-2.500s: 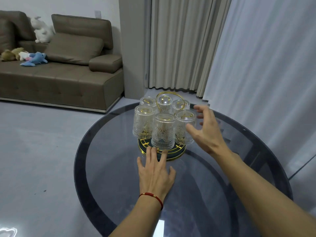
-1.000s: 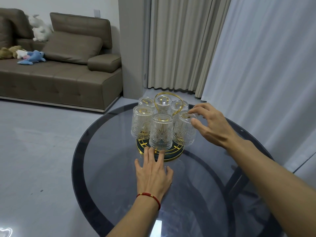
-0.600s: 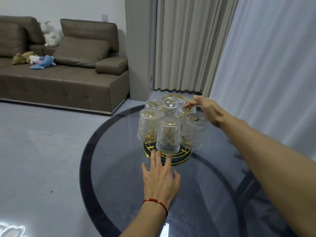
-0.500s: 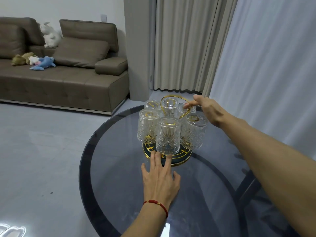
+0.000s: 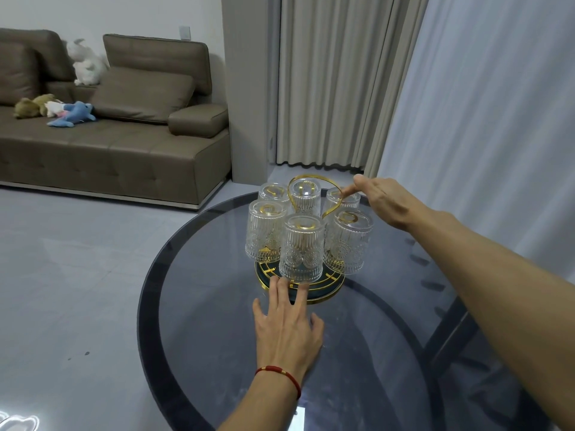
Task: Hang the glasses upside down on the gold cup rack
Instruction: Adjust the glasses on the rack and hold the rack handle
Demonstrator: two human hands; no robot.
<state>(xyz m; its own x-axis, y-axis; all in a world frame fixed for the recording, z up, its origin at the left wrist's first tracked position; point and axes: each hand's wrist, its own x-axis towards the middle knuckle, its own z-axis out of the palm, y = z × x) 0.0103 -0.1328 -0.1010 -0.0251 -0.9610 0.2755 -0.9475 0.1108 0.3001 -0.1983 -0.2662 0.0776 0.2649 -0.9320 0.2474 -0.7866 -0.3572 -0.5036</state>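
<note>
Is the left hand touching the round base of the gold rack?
Touching. In the head view the left hand's fingertips lie on the base's near edge.

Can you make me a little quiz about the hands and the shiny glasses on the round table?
1. How many glasses hang upside down on the gold cup rack?
2. True or false: the left hand holds a glass.
3. What do the right hand's fingers touch? A) the sofa B) the rack's gold handle C) the curtain

Key: 1) six; 2) false, it lies flat on the table, fingertips at the rack's base; 3) B.
</note>
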